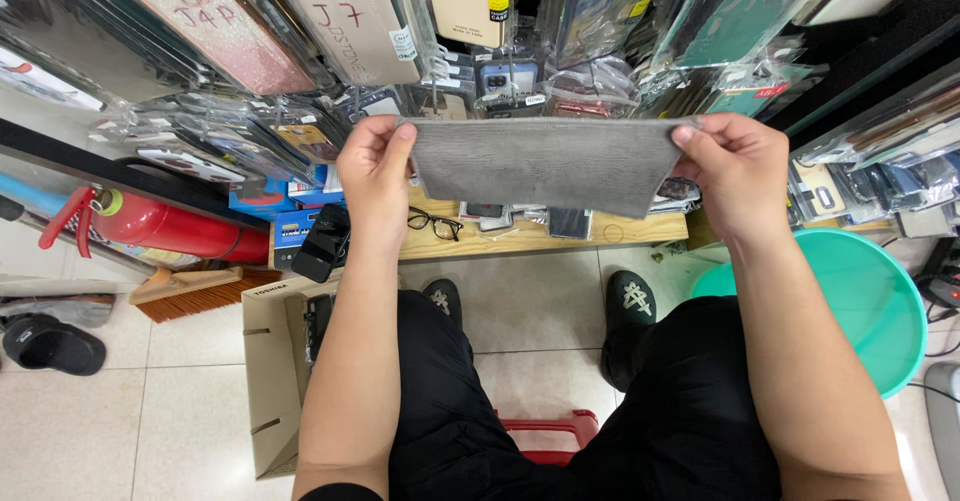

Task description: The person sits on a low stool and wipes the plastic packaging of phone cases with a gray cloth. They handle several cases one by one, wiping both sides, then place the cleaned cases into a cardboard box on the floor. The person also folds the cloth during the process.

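Hands raised, left hand [375, 166] and right hand [735, 166] pinching grey cloth [545, 161] taut between them.

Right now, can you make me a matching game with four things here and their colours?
Things:
1. cloth stretched between the left hand and right hand
2. fire extinguisher
3. basin
4. glasses on the wooden shelf

Colours:
A. red
B. black
C. grey
D. green

Pairs: 1-C, 2-A, 3-D, 4-B
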